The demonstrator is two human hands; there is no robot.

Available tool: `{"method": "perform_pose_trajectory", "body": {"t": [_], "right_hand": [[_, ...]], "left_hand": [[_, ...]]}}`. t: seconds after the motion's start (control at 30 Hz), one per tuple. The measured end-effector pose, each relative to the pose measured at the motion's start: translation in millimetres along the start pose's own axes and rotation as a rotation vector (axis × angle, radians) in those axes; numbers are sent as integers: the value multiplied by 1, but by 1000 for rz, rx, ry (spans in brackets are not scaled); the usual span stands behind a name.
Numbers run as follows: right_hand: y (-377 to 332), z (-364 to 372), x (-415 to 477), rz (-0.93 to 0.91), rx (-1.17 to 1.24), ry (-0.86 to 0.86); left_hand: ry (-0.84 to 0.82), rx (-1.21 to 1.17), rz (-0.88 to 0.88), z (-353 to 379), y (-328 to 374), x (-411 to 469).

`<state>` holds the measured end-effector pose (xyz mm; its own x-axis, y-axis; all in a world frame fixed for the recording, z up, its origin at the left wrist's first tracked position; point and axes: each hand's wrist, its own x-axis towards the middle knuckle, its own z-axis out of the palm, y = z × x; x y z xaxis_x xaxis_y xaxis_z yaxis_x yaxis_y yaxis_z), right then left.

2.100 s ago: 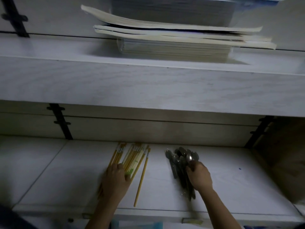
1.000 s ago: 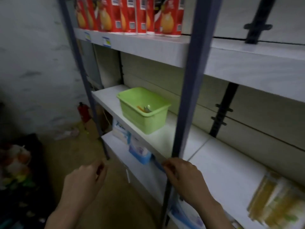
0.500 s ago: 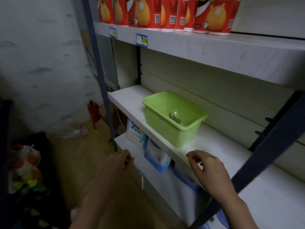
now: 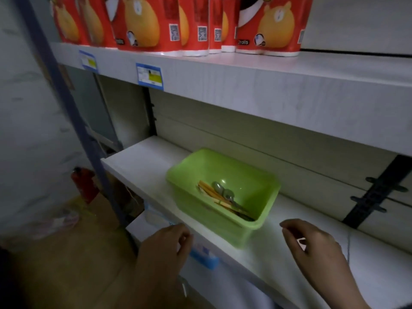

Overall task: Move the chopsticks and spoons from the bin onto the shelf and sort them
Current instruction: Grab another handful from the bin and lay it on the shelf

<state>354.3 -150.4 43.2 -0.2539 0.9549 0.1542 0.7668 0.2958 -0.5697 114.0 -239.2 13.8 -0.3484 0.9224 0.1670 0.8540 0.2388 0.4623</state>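
Note:
A green plastic bin [image 4: 263,217] stands on the white middle shelf [image 4: 145,159]. Inside it lie a few orange chopsticks [image 4: 210,191] and metal spoons [image 4: 223,190], slanting toward the near right corner. My left hand [image 4: 166,248] hovers below and in front of the bin's left side, past the shelf edge, fingers loosely curled and holding nothing. My right hand [image 4: 312,244] hovers over the shelf just right of the bin, fingers loosely bent, also holding nothing. Neither hand touches the bin.
Red paper-roll packs [image 4: 142,21] line the upper shelf, which carries blue price tags [image 4: 149,76]. A blue upright post [image 4: 66,103] stands at the left. A red fire extinguisher [image 4: 84,184] sits on the floor. Blue-and-white packs [image 4: 201,255] lie on the shelf below.
The view swung from the sorted chopsticks and spoons to the green bin, which is now closer. Both hands left those piles and have risen to either side of the bin.

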Motion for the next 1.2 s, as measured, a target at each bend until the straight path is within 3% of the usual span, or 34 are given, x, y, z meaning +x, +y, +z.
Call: {"method": "perform_pose_trajectory", "body": {"t": [0.17,0.4,0.6,0.7,0.87,0.97,1.2], "right_hand": [[-24,8,32,-5,-32,14],[-47,32,75,-74,-111,-32],[-56,66,109,-7,-199,-138],[-51,81,133,62,-307,-336],[-47,108,176,193,-421,-601],[-47,124,190,257,-478,-657],[-34,142,191,270,-377,-679]], "left_hand": [[81,-52,68,-26,-15,43],[-4,-217,255,-33,-33,100],[-141,-188,420,-17,-45,162],[-217,-134,523,-8,-40,193],[-483,13,635,18,-24,245],[-633,98,676,40,-14,268],[-710,245,662,68,-13,290]]}}
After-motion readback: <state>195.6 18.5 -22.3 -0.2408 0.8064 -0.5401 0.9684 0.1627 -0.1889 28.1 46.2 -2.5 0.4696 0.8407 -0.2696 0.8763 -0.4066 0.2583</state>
